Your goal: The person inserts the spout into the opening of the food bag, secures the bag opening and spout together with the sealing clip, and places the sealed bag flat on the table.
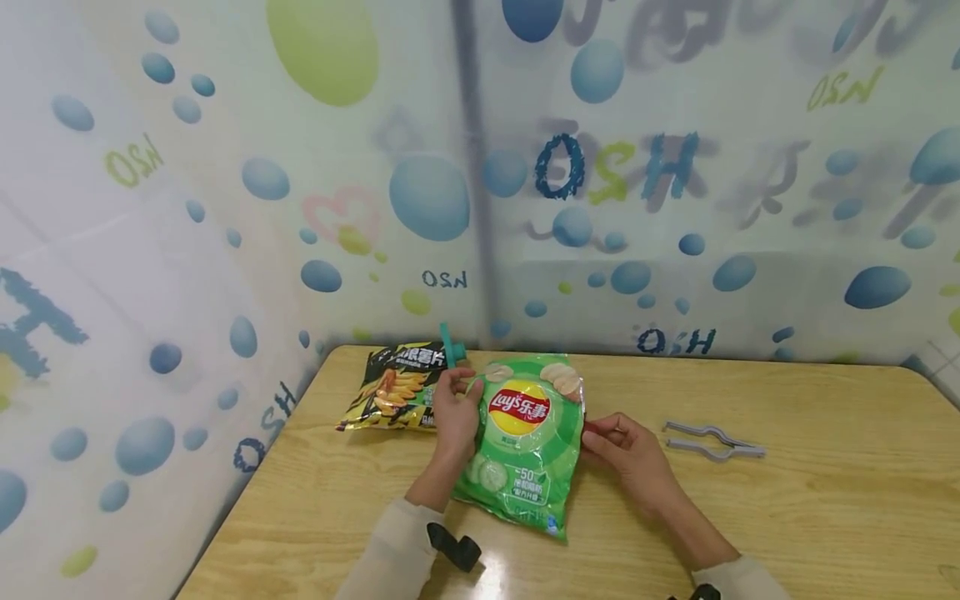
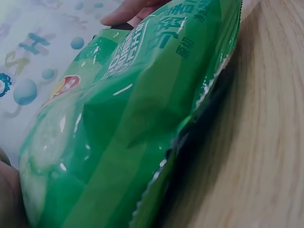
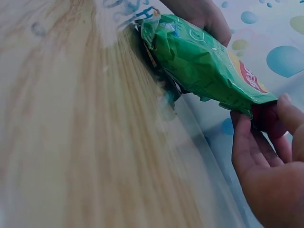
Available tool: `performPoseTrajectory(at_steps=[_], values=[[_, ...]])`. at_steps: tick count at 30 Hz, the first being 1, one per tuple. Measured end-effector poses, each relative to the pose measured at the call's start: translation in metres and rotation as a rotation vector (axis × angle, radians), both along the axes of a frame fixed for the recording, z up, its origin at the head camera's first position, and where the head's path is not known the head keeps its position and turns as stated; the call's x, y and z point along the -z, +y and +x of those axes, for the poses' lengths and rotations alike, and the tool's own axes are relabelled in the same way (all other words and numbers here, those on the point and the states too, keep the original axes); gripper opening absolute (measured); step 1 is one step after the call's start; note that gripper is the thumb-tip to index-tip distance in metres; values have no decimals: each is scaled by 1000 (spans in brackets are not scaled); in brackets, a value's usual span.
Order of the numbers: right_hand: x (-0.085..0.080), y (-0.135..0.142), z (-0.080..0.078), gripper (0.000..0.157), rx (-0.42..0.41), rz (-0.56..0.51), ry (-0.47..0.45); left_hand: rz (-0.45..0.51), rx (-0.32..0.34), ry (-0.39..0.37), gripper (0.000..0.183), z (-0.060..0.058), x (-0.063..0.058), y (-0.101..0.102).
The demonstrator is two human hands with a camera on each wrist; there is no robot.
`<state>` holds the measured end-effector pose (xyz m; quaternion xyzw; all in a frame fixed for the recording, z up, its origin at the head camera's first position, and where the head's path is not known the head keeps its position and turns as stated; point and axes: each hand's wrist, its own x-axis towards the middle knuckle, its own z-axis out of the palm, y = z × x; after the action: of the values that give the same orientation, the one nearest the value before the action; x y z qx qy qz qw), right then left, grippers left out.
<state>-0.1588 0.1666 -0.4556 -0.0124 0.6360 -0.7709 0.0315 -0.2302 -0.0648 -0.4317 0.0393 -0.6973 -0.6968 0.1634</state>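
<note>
Bag of shiny green plastic (image 1: 517, 454), lower centre of the head view: left hand (image 1: 454, 421) grips its left edge, right hand (image 1: 630, 458) at the other, pale wooden bench (image 1: 840, 508) below. Left wrist: bag bulging centre-frame. Right wrist: right hand pinching a dark-red rounded object (image 3: 266, 119), right side.

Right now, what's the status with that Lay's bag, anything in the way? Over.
Left hand holding green Lay's chip bag. Right hand pinching dark-red object at its edge. Nothing visibly blocking; black-and-yellow chip bag beside left hand.
</note>
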Motion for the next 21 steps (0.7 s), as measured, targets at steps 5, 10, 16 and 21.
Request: performPoseTrajectory(at_steps=[5,10,16,21], values=[[-1,1,0,30,-22,-58,4,-36,-37,44,15,1,1,3],[-3,1,1,38,7,86,19,-103,-68,66,13,4,0,5],[-5,-1,3,35,39,188,55,-209,-55,116,17,5,1,5],[-7,-1,3,34,51,236,67,-626,-81,379,33,8,-7,8]])
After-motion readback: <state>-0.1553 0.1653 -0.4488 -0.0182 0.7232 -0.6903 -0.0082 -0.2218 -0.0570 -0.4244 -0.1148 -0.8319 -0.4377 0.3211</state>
